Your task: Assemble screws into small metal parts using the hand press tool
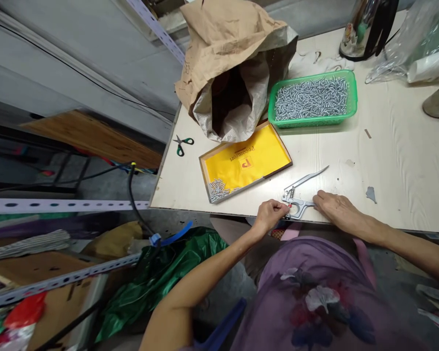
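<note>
Near the table's front edge lies a silver plier-like hand tool [300, 204], its two handles spread apart and a coil spring between them. My left hand [271, 214] is closed in a pinch at the tool's head, beside a small red spot. What sits between its fingertips is too small to make out. My right hand [332, 207] is closed on the end of the tool's lower handle. Left of the tool is a shallow cardboard tray [286, 168] with a yellow printed sheet [247, 156] and a small heap of silver metal pieces [218, 190] in its near corner.
A green plastic basket [312, 123] full of small silver pieces stands behind the tray. Beside it gapes a brown paper sack [234, 34]. Green-handled scissors [183, 143] lie at the table's left edge. A kettle [366, 29] and clear plastic bags [424, 39] are at the back right.
</note>
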### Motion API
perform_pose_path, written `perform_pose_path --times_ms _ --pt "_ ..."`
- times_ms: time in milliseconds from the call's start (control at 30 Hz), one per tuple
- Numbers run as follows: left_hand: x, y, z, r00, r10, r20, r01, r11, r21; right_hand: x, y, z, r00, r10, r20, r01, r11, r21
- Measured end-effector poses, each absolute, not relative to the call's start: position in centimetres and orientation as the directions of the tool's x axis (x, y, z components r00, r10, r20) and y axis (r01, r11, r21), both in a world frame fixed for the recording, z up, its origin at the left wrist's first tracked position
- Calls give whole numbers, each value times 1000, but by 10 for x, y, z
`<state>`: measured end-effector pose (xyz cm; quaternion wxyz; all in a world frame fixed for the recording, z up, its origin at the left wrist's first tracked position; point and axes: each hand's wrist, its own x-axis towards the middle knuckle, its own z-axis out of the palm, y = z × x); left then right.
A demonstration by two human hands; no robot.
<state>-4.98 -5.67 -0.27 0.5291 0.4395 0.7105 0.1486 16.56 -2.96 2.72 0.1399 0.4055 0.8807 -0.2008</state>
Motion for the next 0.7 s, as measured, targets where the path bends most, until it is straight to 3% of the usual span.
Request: perform_pose_path --times_ms 233,367,500,700 --pt "-48 -44 6 18 692 -722 598 571 563 167 -32 23 -645 669 -370 763 595 -253" --pt "-46 -44 7 10 634 -773 561 637 529 176 -23 16 -701 665 -258 713 639 -290" --pt "-44 -45 7 -10 616 -788 498 686 530 187 -4 -2 -720 685 -110 691 693 -207" --pt "-41 -46 12 -35 609 -793 479 706 521 189 12 -17 -756 651 -72 649 730 -213"
